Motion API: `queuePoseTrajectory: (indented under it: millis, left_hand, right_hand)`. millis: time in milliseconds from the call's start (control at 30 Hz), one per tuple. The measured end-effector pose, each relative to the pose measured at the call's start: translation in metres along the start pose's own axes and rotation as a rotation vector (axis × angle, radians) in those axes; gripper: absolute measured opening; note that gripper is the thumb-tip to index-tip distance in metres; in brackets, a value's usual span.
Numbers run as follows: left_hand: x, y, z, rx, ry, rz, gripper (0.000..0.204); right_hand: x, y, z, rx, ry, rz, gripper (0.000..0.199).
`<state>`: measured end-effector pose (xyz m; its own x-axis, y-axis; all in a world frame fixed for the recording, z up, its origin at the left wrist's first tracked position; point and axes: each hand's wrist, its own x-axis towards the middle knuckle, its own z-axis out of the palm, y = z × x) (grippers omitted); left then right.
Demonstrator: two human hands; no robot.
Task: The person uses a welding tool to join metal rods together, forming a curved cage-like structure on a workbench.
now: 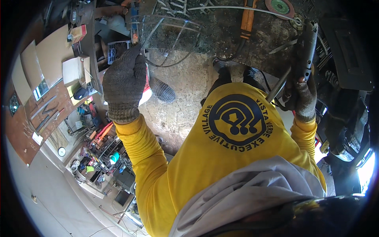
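My left hand (125, 85), in a dark knit glove, is raised at the left of the worktable with its fingers closed. It grips the edge of a frame of thin bent metal rods (172, 48), which reaches right over the table's edge. My right hand (301, 94), gloved too, is closed around a grey metal tube with holes (310, 51) that stands nearly upright. A round metal bar (278, 85) slants down and left from the same hand. The glove hides how bar and tube meet.
On the dark worktable (221, 37) lie an orange-handled tool (247, 21) with a black cable and a grinding disc (279, 6). A dark panel with a slot (351, 55) stands at the right. Cardboard sheets (51, 51) and cluttered tools (104, 146) are at the left.
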<state>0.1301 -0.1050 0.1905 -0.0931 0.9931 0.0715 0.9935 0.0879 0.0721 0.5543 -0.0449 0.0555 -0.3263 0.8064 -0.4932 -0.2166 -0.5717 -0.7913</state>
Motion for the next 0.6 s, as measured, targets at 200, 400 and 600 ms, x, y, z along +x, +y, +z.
queuePoseTrajectory:
  millis: [200, 400, 600]
  left_hand:
    - [-0.005, 0.010, 0.007, 0.040, 0.044, -0.023, 0.024]
    - [-0.009, 0.014, 0.019, 0.150, 0.112, 0.024, 0.023]
    - [-0.008, 0.016, 0.021, 0.170, 0.195, 0.084, 0.019]
  right_hand:
    - [0.006, 0.003, 0.016, 0.092, -0.017, -0.041, 0.046]
    - [0.019, -0.022, 0.082, 0.364, -0.182, -0.047, 0.042]
    - [0.065, -0.009, 0.146, 0.394, -0.172, -0.035, 0.039]
